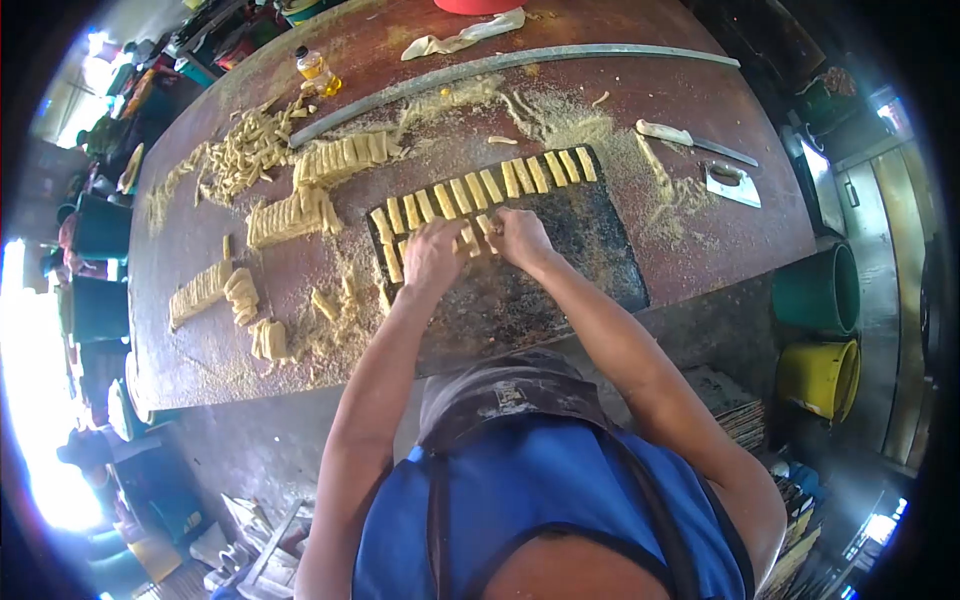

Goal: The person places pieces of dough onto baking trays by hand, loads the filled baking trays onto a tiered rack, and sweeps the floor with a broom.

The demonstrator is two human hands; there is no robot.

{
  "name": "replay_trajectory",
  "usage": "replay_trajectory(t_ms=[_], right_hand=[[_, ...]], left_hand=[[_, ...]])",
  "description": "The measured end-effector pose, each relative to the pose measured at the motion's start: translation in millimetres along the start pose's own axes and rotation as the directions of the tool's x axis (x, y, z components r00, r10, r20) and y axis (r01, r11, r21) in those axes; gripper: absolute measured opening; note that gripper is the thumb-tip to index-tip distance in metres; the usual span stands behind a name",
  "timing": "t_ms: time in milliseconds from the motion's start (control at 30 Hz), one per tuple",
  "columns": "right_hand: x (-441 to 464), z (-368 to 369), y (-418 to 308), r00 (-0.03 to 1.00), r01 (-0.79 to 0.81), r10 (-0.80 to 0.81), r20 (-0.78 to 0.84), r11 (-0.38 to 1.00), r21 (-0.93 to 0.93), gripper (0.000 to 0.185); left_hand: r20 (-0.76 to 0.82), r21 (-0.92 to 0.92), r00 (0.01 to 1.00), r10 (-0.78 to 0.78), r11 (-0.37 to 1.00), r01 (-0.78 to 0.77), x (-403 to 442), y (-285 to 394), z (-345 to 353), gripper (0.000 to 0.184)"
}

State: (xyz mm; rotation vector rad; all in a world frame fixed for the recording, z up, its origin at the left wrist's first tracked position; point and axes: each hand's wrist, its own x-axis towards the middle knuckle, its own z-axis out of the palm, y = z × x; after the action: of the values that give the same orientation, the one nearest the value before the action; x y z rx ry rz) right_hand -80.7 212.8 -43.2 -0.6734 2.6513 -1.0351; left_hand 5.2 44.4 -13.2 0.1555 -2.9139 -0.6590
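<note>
Dough sticks [460, 196] lay on the black tray [590, 250], which rested at the near edge of our table [735, 235]. Over the middle of the tray, our left hand [435, 252] bent its fingers down at one stick; we could not tell whether they were clamped on it. Our right hand [520, 238] was just beside the left, thumb and fingers drawn in at another stick, with too little showing to settle how firm the hold was. We took the step in hand to be laying a second row, and judged that the next move called for a light pinch, an even gap and a soft release, since such pieces could bend or cling together.

Beyond our fingers, a slanted row ran along the tray's far edge from corner to corner. Towards the table's left edge we had cut dough stacks [290, 218] and, farther back, curled trimmings [245, 155]. Towards its right edge lay a knife [690, 140] and a slotted scraper [745, 192]. Farther off, a long metal bar [600, 51] crossed the table, with a bottle [312, 68] and a crumpled cloth [460, 40] behind it, nearer the far edge.
</note>
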Motion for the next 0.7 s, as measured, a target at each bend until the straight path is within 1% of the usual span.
replay_trajectory(t_ms=[67,100,133,200,233,267,300,333,367,400,467,500,533,567,600,633,667,700], right_hand=[[1.9,0.1,0.0,1.0,-0.023,0.023,0.012,0.999,0.036,0.022],[3.8,0.9,0.5,0.999,-0.034,0.033,0.029,0.999,0.04,0.023],[4.3,2.2,1.3,0.998,-0.047,0.045,0.048,0.998,0.044,0.024],[5.2,2.6,3.8,0.997,-0.04,0.037,0.061,0.998,0.058,0.024],[5.8,2.4,4.1,0.998,-0.03,0.026,0.066,0.997,0.071,0.025],[6.9,1.7,4.1,0.998,-0.027,0.022,0.066,0.997,0.075,0.025],[6.7,0.1,3.4,0.998,-0.016,0.011,0.067,0.997,0.074,0.025],[5.0,0.3,3.5,0.998,-0.009,0.004,0.07,0.997,0.075,0.024],[3.8,2.0,2.7,0.997,-0.013,0.008,0.071,0.997,0.078,0.024],[4.5,3.1,0.6,0.997,-0.034,0.03,0.075,0.998,0.055,0.024],[7.0,0.6,-1.7,0.996,-0.045,0.042,0.08,0.999,0.025,0.023],[7.0,-1.4,-2.5,0.995,-0.044,0.043,0.085,0.999,0.015,0.022],[7.3,-2.9,-2.9,0.995,-0.045,0.044,0.09,0.999,0.005,0.021],[10.4,1.8,1.4,0.995,-0.036,0.036,0.092,0.999,0.001,0.021],[11.0,-0.6,0.6,0.995,-0.035,0.035,0.091,0.999,0.0,0.021],[9.6,-2.8,-1.2,0.995,-0.036,0.037,0.088,0.999,-0.018,0.02],[6.9,-3.3,-3.1,0.995,-0.04,0.043,0.089,0.999,-0.034,0.019],[6.1,0.9,0.2,0.994,-0.046,0.049,0.094,0.998,-0.031,0.019]], left_hand=[[0.172,0.136,0.983,0.07,0.986,-0.095,-6.4,10.5,1.6,0.034],[0.136,0.1,0.988,0.078,0.991,-0.092,-8.6,11.8,2.4,0.033],[0.135,0.1,0.988,0.073,0.991,-0.087,-7.7,9.8,4.5,0.033],[0.144,0.191,0.972,0.184,0.959,-0.21,-4.7,6.2,3.7,0.034],[0.128,0.195,0.961,0.245,0.944,-0.267,0.1,3.6,-2.6,0.036],[0.128,0.2,0.961,0.244,0.943,-0.266,6.1,2.7,-8.2,0.036],[0.236,0.031,0.971,-0.04,0.999,0.034,13.0,12.9,-27.5,0.036],[0.384,-0.096,0.876,-0.291,0.931,0.351,19.9,23.5,-46.5,0.036],[0.436,-0.039,0.857,-0.273,0.946,0.321,29.4,29.3,-64.0,0.037],[0.436,-0.04,0.857,-0.273,0.946,0.322,38.8,25.8,-62.3,0.037],[0.466,0.135,0.837,-0.287,0.958,0.254,52.0,17.4,-51.8,0.033],[0.424,0.151,0.852,-0.306,0.952,0.266,50.1,16.3,-39.4,0.031],[0.421,0.149,0.853,-0.308,0.951,0.269,44.5,6.8,-25.1,0.031],[0.308,0.096,0.925,-0.224,0.974,0.204,37.2,-4.1,-10.4,0.033],[0.187,0.053,0.973,-0.137,0.99,0.129,30.2,-8.4,-3.4,0.035],[0.15,0.085,0.983,-0.102,0.992,0.09,19.9,-3.1,-4.6,0.042],[0.156,0.087,0.982,-0.103,0.992,0.09,9.7,-2.7,-1.4,0.042],[0.079,0.109,0.997,0.023,0.994,-0.031,0.1,0.1,-0.9,0.044]])
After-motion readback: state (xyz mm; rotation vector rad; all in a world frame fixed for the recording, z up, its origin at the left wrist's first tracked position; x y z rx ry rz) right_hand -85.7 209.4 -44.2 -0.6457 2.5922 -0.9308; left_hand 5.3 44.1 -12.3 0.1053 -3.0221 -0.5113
